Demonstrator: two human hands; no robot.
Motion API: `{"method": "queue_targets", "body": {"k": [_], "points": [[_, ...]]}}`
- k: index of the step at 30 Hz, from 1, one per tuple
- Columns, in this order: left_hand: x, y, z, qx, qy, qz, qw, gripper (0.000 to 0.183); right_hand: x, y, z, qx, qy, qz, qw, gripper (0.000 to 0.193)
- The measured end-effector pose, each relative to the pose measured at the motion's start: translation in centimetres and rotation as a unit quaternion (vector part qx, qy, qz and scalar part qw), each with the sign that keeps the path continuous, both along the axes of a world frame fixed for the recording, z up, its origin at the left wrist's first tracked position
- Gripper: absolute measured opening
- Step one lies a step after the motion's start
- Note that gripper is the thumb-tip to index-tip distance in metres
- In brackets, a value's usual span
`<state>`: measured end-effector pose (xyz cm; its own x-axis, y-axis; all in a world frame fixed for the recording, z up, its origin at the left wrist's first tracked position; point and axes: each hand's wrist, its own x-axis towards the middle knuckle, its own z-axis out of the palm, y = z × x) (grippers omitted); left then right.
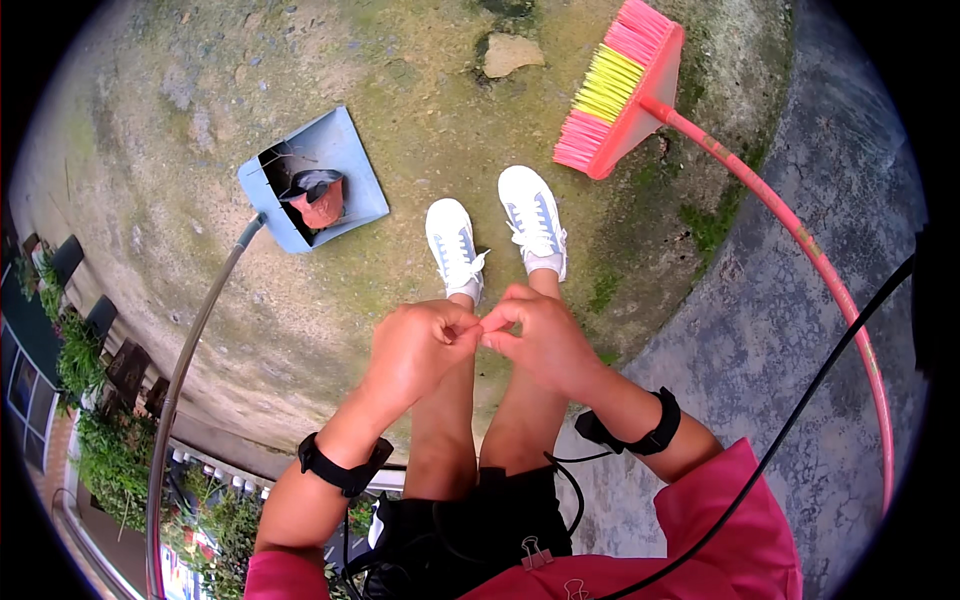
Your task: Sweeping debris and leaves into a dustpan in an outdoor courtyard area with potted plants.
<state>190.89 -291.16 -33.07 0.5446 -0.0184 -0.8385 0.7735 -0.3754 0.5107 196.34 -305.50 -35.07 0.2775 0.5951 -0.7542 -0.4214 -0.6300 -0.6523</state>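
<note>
My left hand (418, 343) and my right hand (543, 338) meet in front of my legs, with thumbs and fingertips pinched together. Whatever lies between the fingertips, if anything, is too small to make out. Beyond them to the left, a blue-grey long-handled dustpan (362, 178) rests on the ground. Inside it are a small reddish-brown pot (322, 203) with a black rim, thin twigs and dark debris. To the far right lies a pink broom (640, 100) with pink and yellow bristles. Neither hand touches the dustpan or the broom.
The dustpan's handle (200, 335) curves toward the lower left, and the broom's handle (800, 235) toward the lower right. My white shoes (530, 210) stand on mossy concrete (330, 300). A black cable (800, 405) crosses at right. Potted plants (110, 465) line the left edge.
</note>
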Motion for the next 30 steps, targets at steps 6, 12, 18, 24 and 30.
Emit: {"method": "queue_targets", "body": {"k": [6, 12, 18, 24, 30], "points": [[-1.4, 0.4, -1.5, -0.124, 0.093, 0.145, 0.977, 0.006, -1.0, -0.6, -0.8, 0.046, 0.142, -0.097, 0.984, 0.011], [-1.4, 1.0, -1.7, -0.224, 0.144, 0.273, 0.925, 0.008, -1.1, -0.3, -0.8, 0.063, 0.124, -0.102, 0.985, 0.009], [-1.1, 1.4, -1.4, -0.229, 0.166, 0.283, 0.916, 0.007, -1.3, -0.1, -0.8, 0.055, 0.098, -0.101, 0.988, 0.008], [-1.3, 1.5, -1.7, -0.256, 0.161, 0.297, 0.906, 0.009, -0.7, 0.2, -0.5, 0.073, 0.063, -0.08, 0.992, 0.009], [-1.4, 1.6, -1.6, -0.259, 0.164, 0.288, 0.907, 0.01, -1.0, 0.1, -0.7, 0.084, 0.05, -0.084, 0.992, 0.009]]}}
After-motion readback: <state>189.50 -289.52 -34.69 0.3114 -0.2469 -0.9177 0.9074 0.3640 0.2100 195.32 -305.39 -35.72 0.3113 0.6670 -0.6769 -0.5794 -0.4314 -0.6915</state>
